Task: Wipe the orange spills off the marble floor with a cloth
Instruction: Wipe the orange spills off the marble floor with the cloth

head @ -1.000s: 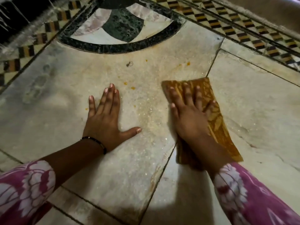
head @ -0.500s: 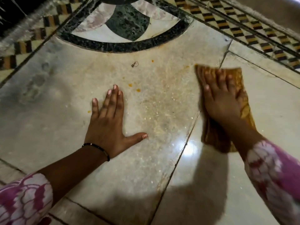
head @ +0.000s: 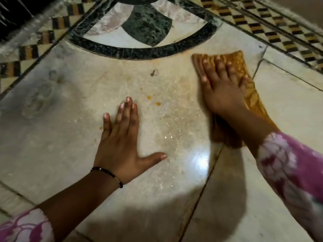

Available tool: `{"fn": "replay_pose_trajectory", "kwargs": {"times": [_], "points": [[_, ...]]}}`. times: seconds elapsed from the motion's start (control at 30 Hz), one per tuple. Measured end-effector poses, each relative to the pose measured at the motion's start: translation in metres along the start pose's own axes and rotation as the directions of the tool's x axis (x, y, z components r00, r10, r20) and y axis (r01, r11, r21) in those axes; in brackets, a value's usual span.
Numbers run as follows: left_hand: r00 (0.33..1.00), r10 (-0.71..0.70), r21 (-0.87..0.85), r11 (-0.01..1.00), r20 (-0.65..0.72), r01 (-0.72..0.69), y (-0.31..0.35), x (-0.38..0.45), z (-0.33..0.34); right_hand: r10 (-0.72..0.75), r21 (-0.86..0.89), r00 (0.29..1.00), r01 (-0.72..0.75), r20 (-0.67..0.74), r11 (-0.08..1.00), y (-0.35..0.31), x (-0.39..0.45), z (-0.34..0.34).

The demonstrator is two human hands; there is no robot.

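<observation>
My right hand [head: 225, 95], fingers straight, presses the cloth [head: 248, 79] near the dark inlay arc [head: 139, 51]; my left hand [head: 120, 142] lies flat, bracing. Risk: the cloth's sweep misses the 2 orange drops [head: 153, 100], or smears them.

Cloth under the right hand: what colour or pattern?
Orange-brown cloth with a lighter mottled pattern; seen only in the head view.

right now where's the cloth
In the head view the cloth lies on the right, flat under the right hand, its far end almost at the black inlaid arc.
</observation>
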State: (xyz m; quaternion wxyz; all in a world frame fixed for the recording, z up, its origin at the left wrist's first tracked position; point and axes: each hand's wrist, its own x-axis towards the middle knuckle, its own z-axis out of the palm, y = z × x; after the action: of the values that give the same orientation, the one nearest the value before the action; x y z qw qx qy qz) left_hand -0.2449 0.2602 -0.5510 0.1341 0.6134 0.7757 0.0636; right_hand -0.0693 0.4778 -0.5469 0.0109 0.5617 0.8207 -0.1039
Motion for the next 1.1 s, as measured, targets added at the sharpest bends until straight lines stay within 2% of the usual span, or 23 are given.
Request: {"fn": "replay_pose_trajectory", "kwargs": {"times": [0.07, 0.1, 0.17, 0.27, 0.33, 0.37, 0.4, 0.47, 0.57, 0.63, 0.7, 0.77, 0.83, 0.9, 1.0, 1.1], "points": [[1.000, 0.008, -0.003, 1.000, 0.001, -0.008, 0.000, 0.000, 0.000, 0.034, 0.032, 0.999, -0.035, 0.021, 0.999, -0.029, 0.041, 0.000], [1.000, 0.007, 0.003, 1.000, 0.004, -0.007, 0.000, 0.000, 0.000, -0.013, 0.031, 0.999, 0.011, 0.041, 0.999, -0.046, 0.053, 0.001], [1.000, -0.001, 0.001, 1.000, -0.005, 0.001, -0.001, 0.000, 0.000, -0.226, -0.016, 0.971, 0.228, 0.078, 0.974, -0.080, 0.053, 0.008], [0.999, -0.022, -0.043, 0.999, -0.046, 0.020, -0.004, -0.001, -0.001, -0.563, -0.087, 0.817, 0.574, 0.122, 0.814, -0.099, 0.003, 0.017], [0.996, -0.029, -0.115, 0.993, -0.079, 0.020, -0.006, -0.003, -0.002, -0.671, -0.112, 0.730, 0.683, 0.133, 0.721, -0.077, -0.039, 0.020], [0.995, -0.025, -0.143, 0.990, -0.093, 0.011, -0.006, -0.004, -0.003, -0.690, -0.117, 0.713, 0.701, 0.125, 0.703, -0.059, -0.058, 0.021], [0.994, -0.021, -0.164, 0.986, -0.105, 0.004, -0.007, -0.005, -0.004, -0.688, -0.121, 0.716, 0.698, 0.121, 0.705, -0.040, -0.074, 0.020], [0.994, -0.016, -0.188, 0.982, -0.112, -0.005, -0.007, -0.005, -0.005, -0.613, -0.104, 0.781, 0.624, 0.119, 0.774, -0.006, -0.085, 0.012], [0.993, -0.009, -0.182, 0.983, -0.115, -0.012, -0.005, -0.003, -0.004, -0.358, -0.017, 0.931, 0.360, 0.074, 0.933, 0.001, -0.054, 0.003], [0.993, 0.003, -0.178, 0.984, -0.119, -0.024, -0.005, -0.003, -0.002, -0.205, 0.028, 0.977, 0.203, 0.054, 0.979, -0.027, -0.026, 0.003], [0.991, 0.014, -0.201, 0.979, -0.136, -0.042, -0.006, -0.004, 0.000, -0.189, 0.037, 0.981, 0.187, 0.054, 0.982, -0.067, -0.016, 0.010], [0.985, 0.018, -0.244, 0.968, -0.170, -0.059, -0.007, -0.004, 0.000, -0.300, 0.020, 0.953, 0.299, 0.050, 0.954, -0.100, -0.033, 0.020], [0.981, 0.020, -0.277, 0.958, -0.194, -0.074, -0.008, -0.005, 0.000, -0.391, 0.005, 0.920, 0.391, 0.019, 0.920, -0.104, -0.070, 0.027], [0.975, 0.017, -0.292, 0.953, -0.221, -0.083, -0.009, -0.006, 0.000, -0.399, 0.037, 0.917, 0.399, -0.019, 0.916, -0.081, -0.114, 0.031], [0.974, 0.012, -0.294, 0.952, -0.227, -0.081, -0.009, -0.006, 0.002, -0.285, 0.051, 0.958, 0.286, -0.017, 0.957, -0.016, -0.178, 0.028], [0.975, 0.016, -0.251, 0.965, -0.224, -0.074, -0.008, -0.004, 0.003, -0.037, 0.078, 0.999, 0.040, -0.034, 0.996, 0.028, -0.182, 0.018]]}}
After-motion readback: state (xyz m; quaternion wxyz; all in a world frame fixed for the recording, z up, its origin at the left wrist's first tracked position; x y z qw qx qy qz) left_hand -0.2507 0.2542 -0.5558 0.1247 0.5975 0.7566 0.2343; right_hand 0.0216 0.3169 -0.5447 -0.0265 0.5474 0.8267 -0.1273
